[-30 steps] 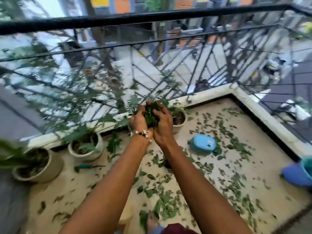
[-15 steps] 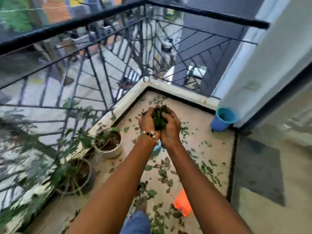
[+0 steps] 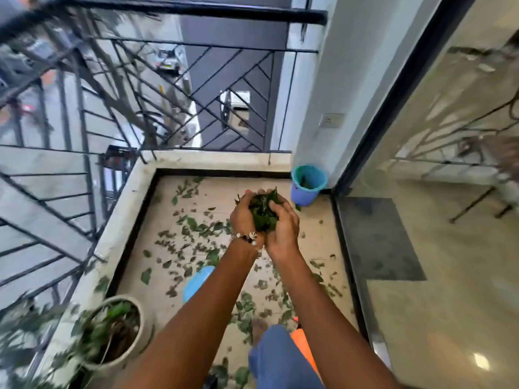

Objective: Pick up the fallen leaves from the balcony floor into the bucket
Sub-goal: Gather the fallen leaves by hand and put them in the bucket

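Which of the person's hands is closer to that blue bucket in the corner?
Right. The right hand cups the leaves just below-left of the bucket; the left hand sits beside it, farther left.

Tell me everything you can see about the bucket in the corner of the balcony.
The bucket is small and round, plastic by the look of it, with a teal rim and inside and a blue-purple outer wall. It stands upright on the balcony floor in the far right corner, close to the white wall and the sliding door's dark frame. A few green leaves lie inside. Neither hand touches it.
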Demonstrator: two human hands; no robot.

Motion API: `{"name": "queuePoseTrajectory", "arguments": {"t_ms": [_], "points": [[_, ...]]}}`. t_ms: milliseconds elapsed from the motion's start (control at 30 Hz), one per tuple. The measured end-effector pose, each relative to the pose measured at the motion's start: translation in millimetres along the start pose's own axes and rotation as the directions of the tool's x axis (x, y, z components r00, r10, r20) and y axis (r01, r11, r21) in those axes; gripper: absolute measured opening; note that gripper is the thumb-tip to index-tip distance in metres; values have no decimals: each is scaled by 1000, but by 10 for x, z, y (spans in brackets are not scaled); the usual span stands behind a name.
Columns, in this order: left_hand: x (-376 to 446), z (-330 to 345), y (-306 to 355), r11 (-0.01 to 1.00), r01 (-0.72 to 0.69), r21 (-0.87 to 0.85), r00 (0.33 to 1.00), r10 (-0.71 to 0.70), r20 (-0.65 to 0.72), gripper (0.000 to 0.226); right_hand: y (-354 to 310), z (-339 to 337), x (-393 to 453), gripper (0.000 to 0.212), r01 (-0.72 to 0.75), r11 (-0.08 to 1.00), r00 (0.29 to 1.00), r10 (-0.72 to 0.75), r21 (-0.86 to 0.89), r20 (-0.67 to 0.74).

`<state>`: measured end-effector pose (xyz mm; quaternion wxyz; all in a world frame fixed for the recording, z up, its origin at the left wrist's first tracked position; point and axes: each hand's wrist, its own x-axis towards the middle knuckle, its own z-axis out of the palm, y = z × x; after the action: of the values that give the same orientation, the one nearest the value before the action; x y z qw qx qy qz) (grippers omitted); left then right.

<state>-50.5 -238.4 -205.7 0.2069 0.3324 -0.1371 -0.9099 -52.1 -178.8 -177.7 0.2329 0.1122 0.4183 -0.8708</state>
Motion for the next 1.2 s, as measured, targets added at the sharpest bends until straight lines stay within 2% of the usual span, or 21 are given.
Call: {"name": "queuePoseTrajectory", "arguments": {"t_ms": [167, 267, 333, 400, 433, 500, 533, 700, 800, 933, 967, 1067, 1200], "points": [[1016, 568, -295, 993, 60, 105, 998, -59, -7, 17, -311, -6, 1084, 26, 29, 999, 993, -25, 27, -111], [1690, 1022, -494, 983, 144, 114, 990, -144, -4, 20, -583, 1, 1863, 26, 46, 998, 984, -39, 33, -174], [2037, 1329, -632, 975, 172, 138, 985, -174, 1, 30, -781, -19, 2325, 26, 45, 998, 978, -34, 49, -207], [2405, 1711, -736, 965, 194, 174, 979, -201, 22, 53, -1025, 6, 2824, 24, 53, 996, 977, -37, 72, -211], [2567, 1883, -759, 964, 204, 169, 978, -210, 16, 55, -1122, 16, 3053, 23, 64, 995, 976, -45, 83, -212], [2939, 2139, -849, 960, 254, 116, 966, -258, 18, 42, -1276, 43, 3482, 23, 70, 993, 973, -46, 99, -225], [3134, 2254, -903, 954, 284, 96, 957, -287, 28, 43, -1350, 44, 3692, 24, 68, 992, 970, -42, 104, -239], [3954, 2746, -1079, 952, 291, 100, 954, -296, 39, 87, -1550, -65, 4721, 37, 66, 981, 952, -8, 182, -306], [4613, 2808, -1259, 932, 345, 108, 934, -352, 56, 93, -1461, -193, 5382, 37, 60, 977, 933, 19, 206, -360], [5812, 2686, -1711, 879, 445, 171, 895, -442, -55, 109, -1138, -605, 6541, 32, 54, 974, 883, 56, 219, -465], [6109, 2662, -1810, 862, 461, 213, 887, -451, -96, 105, -1016, -766, 6867, 32, 42, 975, 864, 75, 219, -498], [7083, 2410, -2266, 802, 529, 278, 848, -495, -186, 69, -650, -1284, 7749, 33, 29, 966, 819, 124, 256, -561], [8239, 1843, -2847, 670, 595, 445, 798, -562, -220, 81, -140, -2066, 8760, 27, -15, 985, 765, 123, 174, -632]]}}
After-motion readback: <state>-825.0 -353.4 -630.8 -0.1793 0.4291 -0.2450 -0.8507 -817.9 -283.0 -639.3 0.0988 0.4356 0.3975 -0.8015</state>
